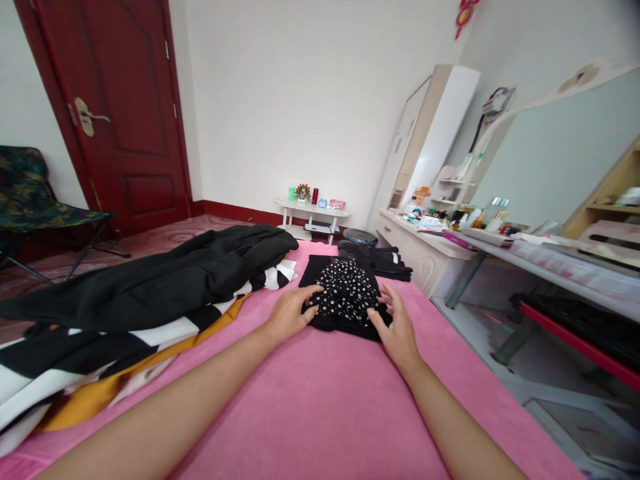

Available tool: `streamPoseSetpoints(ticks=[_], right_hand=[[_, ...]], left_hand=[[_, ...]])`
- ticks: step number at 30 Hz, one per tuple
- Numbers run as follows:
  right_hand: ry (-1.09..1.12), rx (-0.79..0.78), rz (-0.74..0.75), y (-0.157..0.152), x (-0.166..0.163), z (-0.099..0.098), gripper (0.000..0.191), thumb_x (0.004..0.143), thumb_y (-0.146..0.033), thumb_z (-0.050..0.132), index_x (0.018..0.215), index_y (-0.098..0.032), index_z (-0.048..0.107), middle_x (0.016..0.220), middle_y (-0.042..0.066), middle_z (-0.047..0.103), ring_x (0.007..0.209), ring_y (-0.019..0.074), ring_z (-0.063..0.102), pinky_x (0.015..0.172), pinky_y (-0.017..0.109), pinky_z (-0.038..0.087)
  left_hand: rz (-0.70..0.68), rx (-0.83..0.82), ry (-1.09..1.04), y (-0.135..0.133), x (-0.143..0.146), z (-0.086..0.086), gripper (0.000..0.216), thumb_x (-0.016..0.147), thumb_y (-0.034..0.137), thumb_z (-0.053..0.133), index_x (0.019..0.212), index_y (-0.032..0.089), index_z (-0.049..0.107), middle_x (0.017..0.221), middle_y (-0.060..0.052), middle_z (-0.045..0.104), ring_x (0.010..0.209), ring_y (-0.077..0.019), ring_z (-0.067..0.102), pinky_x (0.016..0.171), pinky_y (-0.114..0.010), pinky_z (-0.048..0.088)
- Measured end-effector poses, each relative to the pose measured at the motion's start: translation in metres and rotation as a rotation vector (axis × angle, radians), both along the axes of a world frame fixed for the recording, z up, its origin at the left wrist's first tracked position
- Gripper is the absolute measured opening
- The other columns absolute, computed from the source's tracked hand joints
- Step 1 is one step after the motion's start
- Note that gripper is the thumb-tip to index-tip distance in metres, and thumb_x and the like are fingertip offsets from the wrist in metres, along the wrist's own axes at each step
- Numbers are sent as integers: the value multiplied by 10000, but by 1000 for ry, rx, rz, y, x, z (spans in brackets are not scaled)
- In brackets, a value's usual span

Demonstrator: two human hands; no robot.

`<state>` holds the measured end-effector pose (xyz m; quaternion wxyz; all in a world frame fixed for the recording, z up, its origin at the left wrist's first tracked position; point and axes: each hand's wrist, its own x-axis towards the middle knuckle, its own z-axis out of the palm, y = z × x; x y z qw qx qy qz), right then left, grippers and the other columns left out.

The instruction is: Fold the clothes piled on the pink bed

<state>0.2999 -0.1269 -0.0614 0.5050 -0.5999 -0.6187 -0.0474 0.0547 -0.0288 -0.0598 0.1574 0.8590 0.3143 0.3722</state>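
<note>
A folded black garment with a small white floral print (345,290) lies on the pink bed cover (300,413) in front of me. My left hand (293,312) is at its left edge, thumb and fingers apart, the fingertips resting on the cloth. On the opposite edge, my right hand (397,327) touches the fabric with its thumb on the print and its fingers spread along the side. Neither hand is closed around the cloth. Just behind it sits a folded dark garment (395,265) with a small white label.
To the left is a loose heap of clothes with a black garment (200,267) on top. A low white table (313,209) stands by the far wall. Along the right are a white dresser (400,230) and a table with bottles (497,212). A folding chair (35,193) is near the red door (117,100).
</note>
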Motion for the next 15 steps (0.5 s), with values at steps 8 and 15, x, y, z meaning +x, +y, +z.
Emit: streamPoseSetpoints(ticks=[8, 15], right_hand=[[105, -83, -47, -5, 16, -6, 250, 840, -329, 461, 759, -199, 658, 739, 26, 658, 659, 185, 583, 622, 279, 433], [-79, -265, -201, -1, 12, -7, 438, 852, -507, 466, 539, -205, 516, 510, -28, 510, 534, 141, 501, 529, 242, 318]], left_hand=[[82, 198, 119, -12, -4, 7, 150, 773, 221, 550, 651, 195, 635, 839, -51, 621, 846, -213, 559, 780, -350, 422], [145, 81, -8, -5, 21, 20, 217, 849, 358, 514, 752, 217, 646, 1048, -56, 643, 957, -223, 583, 853, -340, 409]])
